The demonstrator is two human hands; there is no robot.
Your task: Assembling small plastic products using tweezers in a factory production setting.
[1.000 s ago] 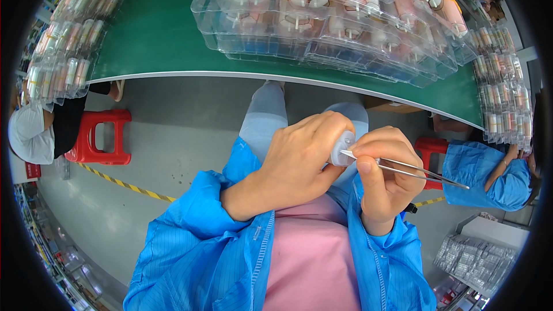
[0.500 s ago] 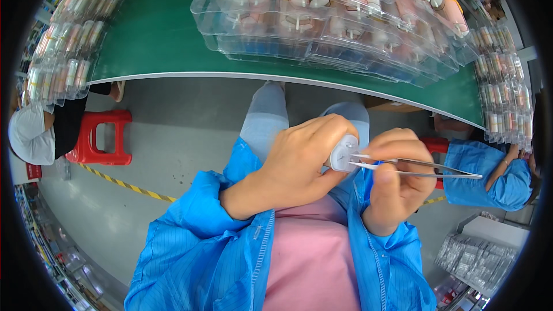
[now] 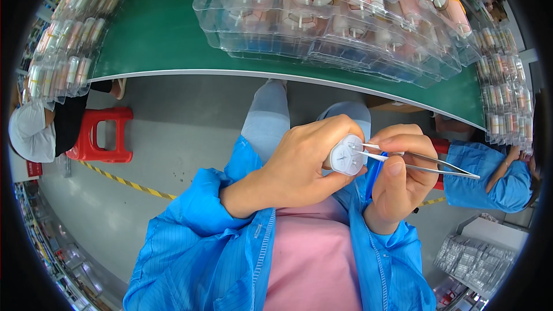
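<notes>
My left hand point(image 3: 302, 164) is wrapped round a small cylindrical part with a white round end point(image 3: 346, 156) that faces right. Slots or small marks show on that end; the rest of the part is hidden in my fingers. Between thumb and fingers, my right hand point(image 3: 401, 178) pinches a pair of metal tweezers point(image 3: 443, 167). The two pale tips are spread apart and lie at the white end; whether they touch it I cannot tell. Something blue point(image 3: 374, 177) shows beside my right fingers.
Stacked clear plastic trays point(image 3: 322, 29) of pink and white cylinders stand on the green table point(image 3: 155, 29). More trays rise at the left point(image 3: 69, 46) and right point(image 3: 507, 92). Co-workers sit at both sides, one near a red stool point(image 3: 103, 135). A white box point(image 3: 484, 247) lies lower right.
The white end has turned to face me more fully. My right hand has shifted slightly, and the tweezer tips are spread wider, moved a little to the right.
</notes>
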